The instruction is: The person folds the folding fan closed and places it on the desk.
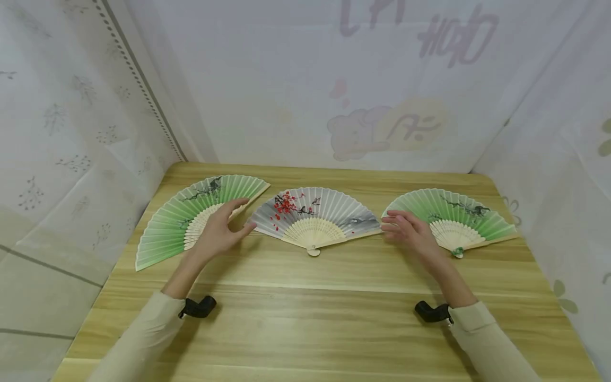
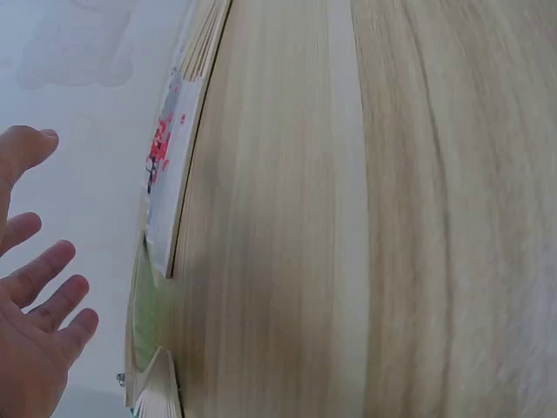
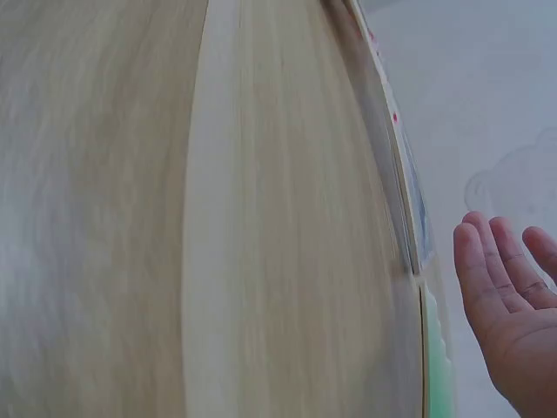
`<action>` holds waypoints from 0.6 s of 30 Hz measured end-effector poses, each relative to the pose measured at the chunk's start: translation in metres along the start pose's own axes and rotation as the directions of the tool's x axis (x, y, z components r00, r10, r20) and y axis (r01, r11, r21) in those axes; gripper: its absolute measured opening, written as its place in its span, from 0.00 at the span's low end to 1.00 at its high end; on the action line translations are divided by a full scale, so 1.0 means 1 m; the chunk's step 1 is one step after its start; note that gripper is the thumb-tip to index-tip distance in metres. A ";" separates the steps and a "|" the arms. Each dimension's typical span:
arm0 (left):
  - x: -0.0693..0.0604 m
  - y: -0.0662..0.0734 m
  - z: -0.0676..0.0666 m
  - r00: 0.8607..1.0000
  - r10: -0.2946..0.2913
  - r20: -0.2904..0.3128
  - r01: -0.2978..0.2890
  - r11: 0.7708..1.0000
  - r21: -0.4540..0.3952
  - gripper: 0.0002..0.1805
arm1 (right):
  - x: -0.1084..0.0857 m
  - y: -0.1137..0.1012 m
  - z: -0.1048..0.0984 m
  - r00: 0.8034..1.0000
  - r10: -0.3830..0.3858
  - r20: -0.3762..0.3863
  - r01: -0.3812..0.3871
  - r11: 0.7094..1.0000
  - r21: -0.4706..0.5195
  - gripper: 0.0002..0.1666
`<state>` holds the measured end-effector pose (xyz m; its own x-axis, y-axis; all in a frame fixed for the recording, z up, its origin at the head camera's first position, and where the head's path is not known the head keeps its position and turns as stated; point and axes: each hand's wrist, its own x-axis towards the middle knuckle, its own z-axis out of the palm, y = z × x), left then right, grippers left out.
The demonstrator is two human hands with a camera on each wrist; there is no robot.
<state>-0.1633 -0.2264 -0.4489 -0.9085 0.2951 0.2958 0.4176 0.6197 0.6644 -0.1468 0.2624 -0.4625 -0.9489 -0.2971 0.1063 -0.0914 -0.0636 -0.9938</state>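
Observation:
Three spread folding fans lie in a row on the wooden table. At the left is a green folding fan with a dark branch print, and over its ribs hovers my left hand, fingers apart and holding nothing. The grey-white folding fan in the middle carries red blossoms and birds. To its right lies another green folding fan with a green tassel at its pivot. My right hand hangs between the middle and right fans, fingers extended and nothing in them. Both wrist views show the palms empty.
The wooden table reaches from my sleeves to a pale printed curtain at the back. Similar cloth hangs on both sides. A black wrist mount sits on the left wrist, another black mount on the right.

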 end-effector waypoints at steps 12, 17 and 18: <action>-0.005 0.002 0.017 0.996 -0.087 -0.016 0.082 0.977 -0.198 0.35 | 0.001 0.003 0.021 0.994 0.103 0.045 -0.108 0.985 0.131 0.32; -0.005 0.003 0.023 0.994 -0.103 -0.020 0.097 0.977 -0.190 0.35 | -0.002 0.005 0.029 0.989 0.134 0.067 -0.143 0.977 0.161 0.35; -0.005 0.004 0.023 0.994 -0.105 -0.025 0.099 0.977 -0.190 0.35 | -0.002 0.006 0.030 0.988 0.141 0.069 -0.151 0.974 0.171 0.35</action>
<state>-0.1569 -0.2087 -0.4640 -0.9474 0.2101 0.2413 0.3160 0.4966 0.8085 -0.1360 0.2337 -0.4674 -0.9291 -0.3683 -0.0324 0.1056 -0.1803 -0.9779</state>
